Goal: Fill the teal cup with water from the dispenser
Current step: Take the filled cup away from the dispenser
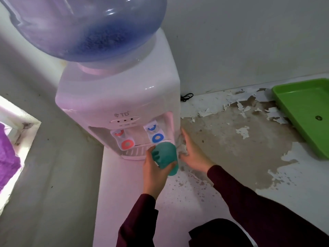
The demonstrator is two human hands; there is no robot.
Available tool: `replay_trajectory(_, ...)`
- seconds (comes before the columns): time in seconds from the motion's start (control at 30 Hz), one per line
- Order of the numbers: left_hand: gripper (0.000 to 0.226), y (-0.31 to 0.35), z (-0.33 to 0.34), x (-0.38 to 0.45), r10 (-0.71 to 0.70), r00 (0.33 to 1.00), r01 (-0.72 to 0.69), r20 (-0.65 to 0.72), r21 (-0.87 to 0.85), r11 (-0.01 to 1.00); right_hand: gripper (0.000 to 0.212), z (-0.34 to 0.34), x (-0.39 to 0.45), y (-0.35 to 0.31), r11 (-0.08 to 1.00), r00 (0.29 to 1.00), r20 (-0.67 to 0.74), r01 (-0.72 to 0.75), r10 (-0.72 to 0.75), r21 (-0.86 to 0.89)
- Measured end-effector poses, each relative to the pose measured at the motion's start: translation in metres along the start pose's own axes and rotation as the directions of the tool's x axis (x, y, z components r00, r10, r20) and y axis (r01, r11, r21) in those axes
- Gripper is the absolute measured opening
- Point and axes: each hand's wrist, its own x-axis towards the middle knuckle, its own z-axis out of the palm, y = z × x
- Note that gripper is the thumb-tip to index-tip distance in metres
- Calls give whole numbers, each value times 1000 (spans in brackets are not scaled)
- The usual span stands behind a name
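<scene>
A white water dispenser [115,97] with a big blue bottle [85,27] on top stands on a counter. My left hand [153,175] is shut on the teal cup [165,154], holding it tilted just below the blue tap [157,137] at the dispenser's right. The red tap [126,143] is to its left, above the slotted drip tray [135,152]. My right hand [194,155] lies with fingers stretched out against the dispenser's lower right side, next to something white and crumpled. No water stream is visible.
The counter [231,139] to the right has peeling white paint. A green tray [277,97] sits at the far right with a small dark object in it. A black cable [187,97] lies behind the dispenser. Purple cloth [7,154] shows at the left edge.
</scene>
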Motion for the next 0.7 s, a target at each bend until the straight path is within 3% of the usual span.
replay_trajectory(0.07,76,2,13,-6,4,1000,-4,30,19,1000,96,0,-19,16,1000,992,121,-28,28,0)
replay_trajectory(0.13,76,7,28,-12,23,997,-26,71,28,999,86,2,-35,26,996,989,149,-11,-3,90)
replay_trajectory(0.33,83,36,101,-27,70,981,-77,179,31,997,62,-37,-69,56,936,976,-212,24,54,351)
replay_trajectory(0.53,90,89,209,-26,70,964,-44,256,-104,994,62,-149,-85,85,955,921,-388,81,39,287)
replay_trajectory(0.7,71,141,323,-18,114,937,-55,329,-183,982,64,-267,-97,117,977,860,-511,119,-12,178)
